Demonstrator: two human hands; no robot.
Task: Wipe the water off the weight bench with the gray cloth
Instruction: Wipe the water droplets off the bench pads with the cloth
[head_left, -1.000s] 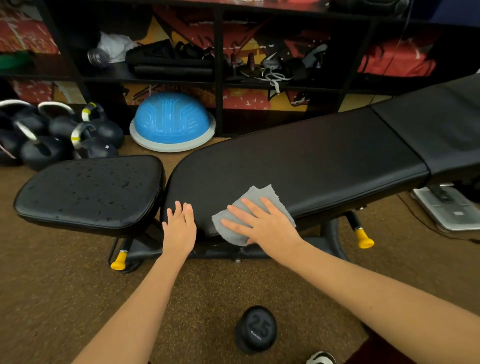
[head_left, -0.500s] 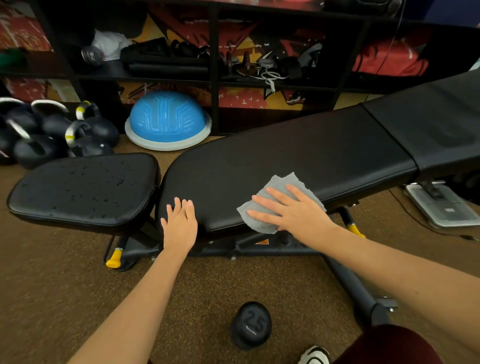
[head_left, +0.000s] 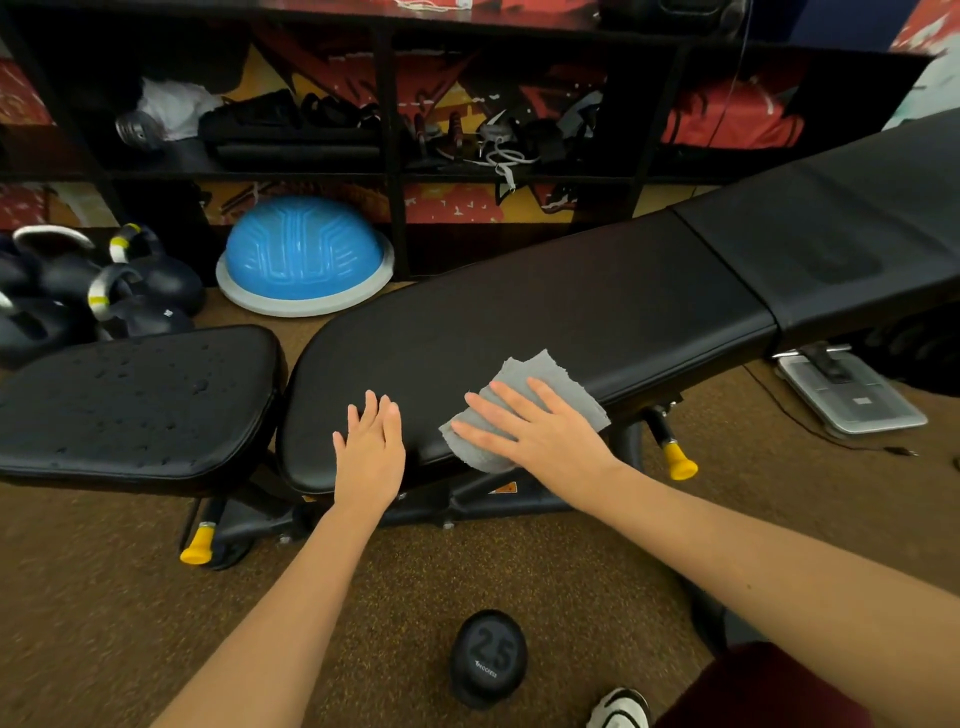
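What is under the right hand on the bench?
The right hand lies flat on the gray cloth, pressing it to the long back pad near its front edge. Whether water remains beneath the cloth cannot be seen.

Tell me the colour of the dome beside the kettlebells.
Blue dome on a pale grey base, seen in the head view.

You stand on brown carpet (head_left: 519, 582); ahead, black shelving (head_left: 395, 171) backs onto a red-and-yellow mural (head_left: 457, 200), kettlebells (head_left: 135, 296) grouped at left.
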